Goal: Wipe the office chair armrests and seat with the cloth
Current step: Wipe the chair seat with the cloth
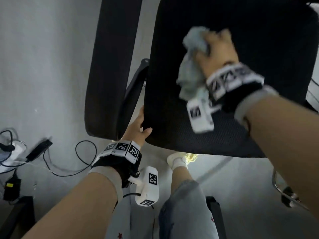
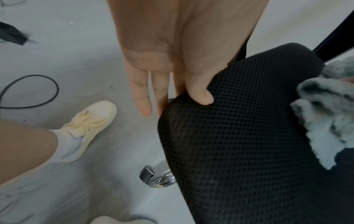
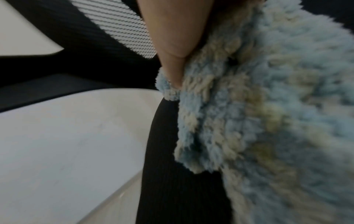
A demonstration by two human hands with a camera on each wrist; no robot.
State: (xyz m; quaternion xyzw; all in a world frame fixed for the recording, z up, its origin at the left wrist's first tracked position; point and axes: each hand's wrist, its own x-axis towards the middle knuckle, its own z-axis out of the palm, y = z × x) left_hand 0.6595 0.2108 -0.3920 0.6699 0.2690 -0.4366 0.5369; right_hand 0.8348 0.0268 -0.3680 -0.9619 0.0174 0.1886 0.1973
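Note:
The black mesh seat [image 1: 241, 49] of the office chair fills the upper right of the head view, with one black armrest [image 1: 110, 66] to its left. My right hand [image 1: 219, 49] grips a fluffy light-blue cloth [image 1: 191, 73] and presses it on the seat's middle; the picture there is blurred. In the right wrist view the cloth [image 3: 268, 113] covers most of the frame beside one finger [image 3: 176, 37]. My left hand [image 1: 139, 128] holds the seat's near left corner. In the left wrist view the thumb [image 2: 203, 97] lies on the mesh seat [image 2: 239, 144] and the fingers reach under its edge; the cloth [image 2: 325, 118] shows at the right.
On the grey floor at the left lie a white power strip [image 1: 13, 149], a black adapter [image 1: 38, 150] and looping cables. My foot in a cream shoe [image 1: 179, 159] stands under the seat's front edge. A chrome chair leg with a caster [image 1: 286, 195] sticks out at the right.

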